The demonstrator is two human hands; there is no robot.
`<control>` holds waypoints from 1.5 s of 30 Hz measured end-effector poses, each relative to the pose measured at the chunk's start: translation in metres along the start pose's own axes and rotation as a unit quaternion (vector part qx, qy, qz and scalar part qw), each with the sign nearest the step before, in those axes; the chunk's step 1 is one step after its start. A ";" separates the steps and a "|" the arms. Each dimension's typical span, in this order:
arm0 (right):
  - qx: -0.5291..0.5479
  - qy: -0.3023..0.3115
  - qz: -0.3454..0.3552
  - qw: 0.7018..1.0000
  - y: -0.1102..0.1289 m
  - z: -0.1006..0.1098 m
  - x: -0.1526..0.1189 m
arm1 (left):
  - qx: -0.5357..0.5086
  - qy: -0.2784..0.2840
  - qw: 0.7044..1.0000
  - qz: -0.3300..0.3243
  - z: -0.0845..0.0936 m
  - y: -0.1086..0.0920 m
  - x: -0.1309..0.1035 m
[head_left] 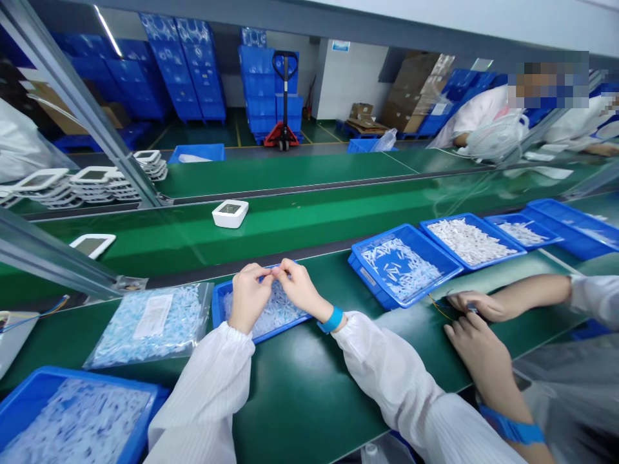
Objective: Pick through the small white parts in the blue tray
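Between my two hands, near the middle of the frame, there may be one very small piece, but my fingers cover it and I cannot tell what it is. My left hand [252, 298] presses thumb and forefinger together, and my right hand [298, 289] does the same, its fingertips meeting the left ones.

Just below lie the thin, pale, narrow strips [280, 310], in a shallow blue plastic tray [216, 317]. I judge each strip very light, rather bendy and a little slippery, so I would take it gently by its edges, with fingertips only.

Beside this tray, on its left, a clear flat plastic bag [116, 340] with a white paper label [153, 316] holds many light-blue and white pieces. In the lower left of the frame, a larger blue plastic tray [153, 406] holds more pale strips. Right of centre, a blue tray with a small label [380, 291] has white slender pieces, with its bottom partly showing; the next blue tray [498, 261] looks fuller. Near them, at the right, are a co-worker's hands [483, 341].
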State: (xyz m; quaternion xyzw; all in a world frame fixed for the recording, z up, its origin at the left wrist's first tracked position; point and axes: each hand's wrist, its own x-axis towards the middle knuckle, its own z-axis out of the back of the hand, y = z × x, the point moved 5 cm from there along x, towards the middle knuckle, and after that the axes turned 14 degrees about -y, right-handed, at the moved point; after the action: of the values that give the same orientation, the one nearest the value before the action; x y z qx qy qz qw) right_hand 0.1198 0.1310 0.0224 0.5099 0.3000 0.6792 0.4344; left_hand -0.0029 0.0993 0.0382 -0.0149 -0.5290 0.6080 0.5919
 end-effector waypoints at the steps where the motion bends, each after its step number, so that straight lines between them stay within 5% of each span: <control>1: 0.008 -0.006 -0.006 1.000 -0.002 0.000 0.000 | -0.007 0.002 1.000 -0.005 0.000 -0.001 0.000; 11: 0.117 -0.017 -0.071 0.990 -0.017 -0.001 0.003 | 0.000 0.033 0.996 -0.082 0.000 -0.001 0.002; 19: 0.060 -0.030 -0.014 0.998 -0.003 0.002 -0.001 | 0.052 -0.035 0.988 -0.142 0.004 -0.010 -0.006; 34: 0.048 0.001 -0.028 0.998 -0.004 -0.006 -0.004 | 0.106 -0.036 0.980 -0.163 0.001 -0.012 -0.009; 45: 0.152 0.010 -0.080 0.985 -0.005 -0.004 -0.001 | 0.049 -0.026 0.994 -0.090 0.004 -0.010 -0.005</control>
State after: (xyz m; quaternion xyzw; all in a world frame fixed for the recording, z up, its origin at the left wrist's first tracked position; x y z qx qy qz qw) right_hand 0.1176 0.1324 0.0161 0.5369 0.4440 0.5940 0.4022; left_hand 0.0032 0.0905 0.0440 0.0773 -0.5130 0.5775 0.6303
